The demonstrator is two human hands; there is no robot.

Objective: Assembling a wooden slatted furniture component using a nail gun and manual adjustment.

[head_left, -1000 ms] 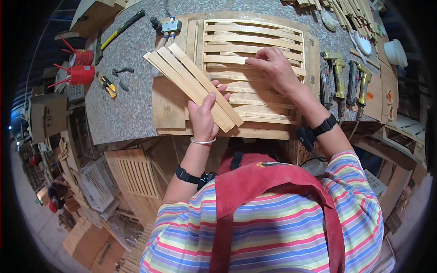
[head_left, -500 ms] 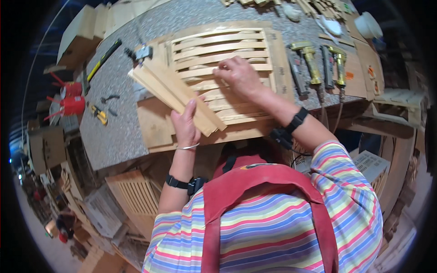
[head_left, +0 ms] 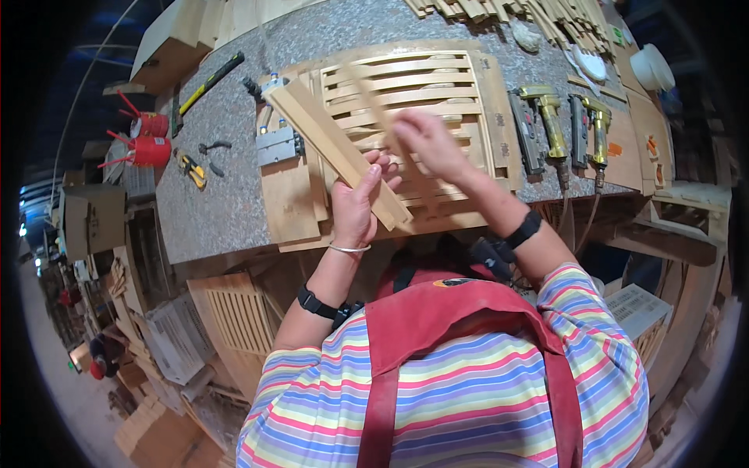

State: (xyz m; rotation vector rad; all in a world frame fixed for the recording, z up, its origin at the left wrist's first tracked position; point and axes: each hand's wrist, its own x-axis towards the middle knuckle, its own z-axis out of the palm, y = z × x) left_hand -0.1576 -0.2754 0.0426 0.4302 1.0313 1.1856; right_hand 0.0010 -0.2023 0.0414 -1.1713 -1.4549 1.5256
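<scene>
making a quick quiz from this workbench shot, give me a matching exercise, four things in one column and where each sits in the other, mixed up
Things:
1. bundle of wooden slats
2. red oil cans
3. yellow nail guns
4. white bowl

Places:
A. far right corner of the bench
B. left edge of the bench, beside the hammer
C. in the left hand, slanting across the slatted frame
D. lying side by side to the right of the slatted frame

Pairs: 1-C, 2-B, 3-D, 4-A
</scene>
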